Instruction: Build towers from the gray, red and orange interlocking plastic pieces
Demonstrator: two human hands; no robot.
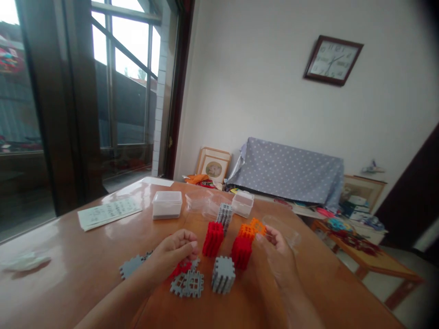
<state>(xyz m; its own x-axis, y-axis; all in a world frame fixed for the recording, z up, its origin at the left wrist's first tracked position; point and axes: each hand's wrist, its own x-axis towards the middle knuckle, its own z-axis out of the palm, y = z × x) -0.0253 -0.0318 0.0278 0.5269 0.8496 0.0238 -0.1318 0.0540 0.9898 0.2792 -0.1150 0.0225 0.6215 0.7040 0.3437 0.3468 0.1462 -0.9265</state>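
Observation:
My left hand (173,256) rests curled on the wooden table (68,256), fingers bent over a red interlocking tile (180,268) among loose grey tiles (188,283). My right hand (279,258) holds an orange tile (258,225) by its fingertips, next to an orange block stack (246,230). Between my hands stand two red block stacks (213,238) (241,252) and a grey cube (223,274). Another grey stack (224,214) stands farther back.
Clear plastic boxes (167,204) (243,204) and lids sit at the table's far side, a printed sheet (109,212) at the left. Beyond are a dotted-cloth-covered piece of furniture (288,171), a low cluttered table (363,246), a wall clock (332,59) and a window (120,82).

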